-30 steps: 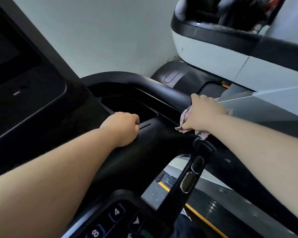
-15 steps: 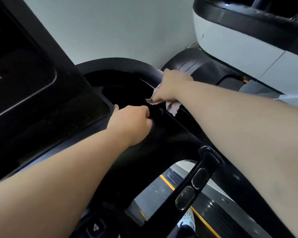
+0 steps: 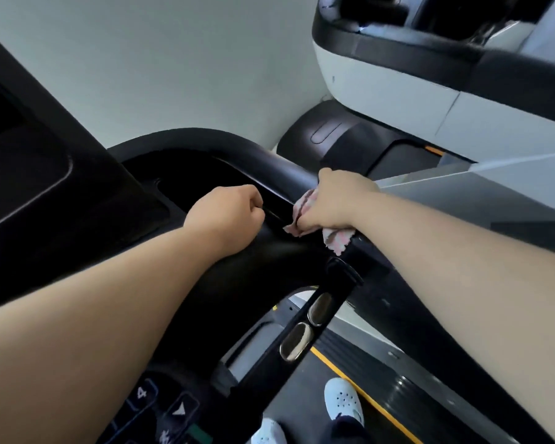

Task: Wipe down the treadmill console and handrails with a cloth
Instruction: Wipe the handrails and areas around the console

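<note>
My right hand (image 3: pixel 337 203) grips a pink and white cloth (image 3: pixel 335 240) against the black right handrail (image 3: pixel 269 161) of the treadmill, where the rail bends toward me. Cloth ends stick out left of and below the hand. My left hand (image 3: pixel 228 216) is curled into a fist and rests on the black console ledge (image 3: pixel 269 261) just left of the cloth, holding nothing. The dark console screen panel (image 3: pixel 29 174) fills the left side. A keypad (image 3: pixel 161 408) shows at the bottom.
A black pulse-grip bar with two metal sensor pads (image 3: pixel 305 328) slopes down below my right hand. The belt with a yellow stripe (image 3: pixel 359 395) and my white shoes (image 3: pixel 343 402) lie below. A neighbouring white and black machine (image 3: pixel 430 91) stands at the upper right.
My right hand with the cloth has slid back along the handrail toward me, from the far curve to the bend. My left fist has stayed on the console ledge.
</note>
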A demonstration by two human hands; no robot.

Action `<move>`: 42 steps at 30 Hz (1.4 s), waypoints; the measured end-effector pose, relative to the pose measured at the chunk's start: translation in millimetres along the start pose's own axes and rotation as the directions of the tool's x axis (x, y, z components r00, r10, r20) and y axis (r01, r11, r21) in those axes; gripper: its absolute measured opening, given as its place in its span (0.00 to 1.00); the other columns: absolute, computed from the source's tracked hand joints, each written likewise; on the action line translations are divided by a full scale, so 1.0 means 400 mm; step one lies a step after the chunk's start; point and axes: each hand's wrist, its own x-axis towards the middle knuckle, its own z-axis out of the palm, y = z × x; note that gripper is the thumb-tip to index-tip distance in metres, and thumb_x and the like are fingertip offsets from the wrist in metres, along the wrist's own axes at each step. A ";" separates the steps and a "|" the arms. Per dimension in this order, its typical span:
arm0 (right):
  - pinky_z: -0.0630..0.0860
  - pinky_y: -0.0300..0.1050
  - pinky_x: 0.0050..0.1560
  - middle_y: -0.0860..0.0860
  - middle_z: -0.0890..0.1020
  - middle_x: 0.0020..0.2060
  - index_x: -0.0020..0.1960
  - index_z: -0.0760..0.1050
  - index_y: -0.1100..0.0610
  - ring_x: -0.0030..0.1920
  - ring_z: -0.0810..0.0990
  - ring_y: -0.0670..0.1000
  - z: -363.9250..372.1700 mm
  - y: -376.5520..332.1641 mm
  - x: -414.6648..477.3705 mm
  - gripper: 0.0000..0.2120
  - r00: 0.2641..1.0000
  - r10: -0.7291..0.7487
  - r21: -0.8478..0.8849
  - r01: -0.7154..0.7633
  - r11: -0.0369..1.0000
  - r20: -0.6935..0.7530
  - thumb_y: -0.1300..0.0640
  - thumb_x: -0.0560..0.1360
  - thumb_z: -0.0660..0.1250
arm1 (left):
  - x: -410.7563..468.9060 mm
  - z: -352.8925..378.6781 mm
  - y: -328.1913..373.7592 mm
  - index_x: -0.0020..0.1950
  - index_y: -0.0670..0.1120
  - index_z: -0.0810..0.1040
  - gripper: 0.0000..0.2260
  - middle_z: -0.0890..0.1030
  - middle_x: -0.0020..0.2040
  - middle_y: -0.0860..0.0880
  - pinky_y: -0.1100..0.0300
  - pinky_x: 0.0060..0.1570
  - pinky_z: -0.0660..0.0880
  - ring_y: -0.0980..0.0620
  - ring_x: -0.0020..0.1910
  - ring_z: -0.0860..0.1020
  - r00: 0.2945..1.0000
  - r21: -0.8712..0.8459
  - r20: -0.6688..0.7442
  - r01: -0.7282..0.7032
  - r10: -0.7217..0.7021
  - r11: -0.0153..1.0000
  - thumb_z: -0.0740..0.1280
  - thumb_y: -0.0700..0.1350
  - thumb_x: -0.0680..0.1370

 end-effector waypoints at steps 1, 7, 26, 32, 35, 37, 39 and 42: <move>0.63 0.42 0.29 0.45 0.73 0.35 0.46 0.65 0.52 0.34 0.72 0.49 0.004 0.017 -0.024 0.45 1.000 0.014 -0.006 -0.014 1.000 -0.009 0.24 0.38 0.63 | 0.002 0.001 0.019 0.54 0.54 0.78 0.10 0.81 0.46 0.53 0.56 0.45 0.74 0.51 0.44 0.75 0.999 0.010 -0.004 -0.035 0.035 0.999 0.61 0.49 0.75; 0.75 0.43 0.36 0.46 0.83 0.38 0.44 0.75 0.50 0.37 0.80 0.46 0.004 0.126 -0.141 0.33 0.995 0.087 0.155 -0.095 0.983 0.057 0.26 0.51 0.69 | -0.018 0.031 0.114 0.59 0.52 0.77 0.13 0.79 0.54 0.51 0.54 0.51 0.74 0.49 0.52 0.76 0.968 0.016 0.029 -0.249 0.248 0.968 0.61 0.47 0.76; 0.69 0.49 0.46 0.54 0.77 0.55 0.62 0.66 0.58 0.56 0.76 0.58 0.040 -0.008 0.005 0.45 0.990 0.044 0.020 -0.042 0.999 -0.134 0.34 0.55 0.76 | 0.043 0.050 0.043 0.78 0.50 0.56 0.29 0.56 0.78 0.54 0.59 0.71 0.56 0.53 0.75 0.57 0.980 -0.046 0.082 -0.180 0.183 0.983 0.59 0.40 0.77; 0.70 0.48 0.43 0.54 0.76 0.56 0.66 0.64 0.58 0.55 0.76 0.57 0.039 -0.082 0.094 0.37 0.988 0.003 0.068 0.007 0.998 -0.151 0.42 0.64 0.71 | 0.006 0.055 -0.009 0.76 0.50 0.60 0.28 0.61 0.76 0.51 0.60 0.69 0.57 0.51 0.74 0.60 0.998 -0.074 0.000 -0.056 0.057 0.996 0.60 0.41 0.76; 0.66 0.47 0.42 0.53 0.74 0.57 0.66 0.64 0.58 0.58 0.74 0.56 0.040 -0.048 0.061 0.43 0.992 -0.022 0.022 0.025 0.999 -0.125 0.38 0.59 0.75 | -0.017 0.061 -0.019 0.76 0.49 0.61 0.27 0.62 0.76 0.51 0.60 0.69 0.57 0.51 0.74 0.61 0.999 -0.060 -0.020 -0.037 0.036 0.998 0.60 0.41 0.76; 0.66 0.48 0.43 0.53 0.73 0.56 0.63 0.64 0.56 0.59 0.74 0.56 0.037 -0.020 0.027 0.43 0.993 -0.011 0.007 0.012 1.000 -0.114 0.38 0.56 0.75 | -0.024 0.057 -0.010 0.76 0.49 0.62 0.27 0.64 0.75 0.50 0.58 0.70 0.58 0.50 0.73 0.62 0.999 -0.063 -0.035 -0.041 0.038 0.997 0.60 0.41 0.76; 0.67 0.48 0.44 0.52 0.71 0.51 0.60 0.64 0.55 0.57 0.74 0.56 0.040 0.015 -0.018 0.41 0.994 0.012 0.005 -0.011 1.000 -0.108 0.38 0.56 0.76 | -0.030 0.054 0.015 0.75 0.50 0.63 0.26 0.65 0.75 0.50 0.58 0.69 0.60 0.50 0.72 0.64 0.997 -0.078 -0.038 -0.065 0.062 0.995 0.60 0.41 0.76; 0.67 0.47 0.44 0.53 0.73 0.54 0.59 0.64 0.55 0.58 0.73 0.56 0.052 0.063 -0.090 0.39 0.989 0.065 -0.015 -0.067 0.998 -0.133 0.40 0.57 0.77 | -0.038 0.050 0.063 0.75 0.51 0.63 0.26 0.65 0.75 0.52 0.59 0.68 0.60 0.52 0.72 0.64 0.989 -0.070 -0.046 -0.147 0.144 0.987 0.60 0.42 0.76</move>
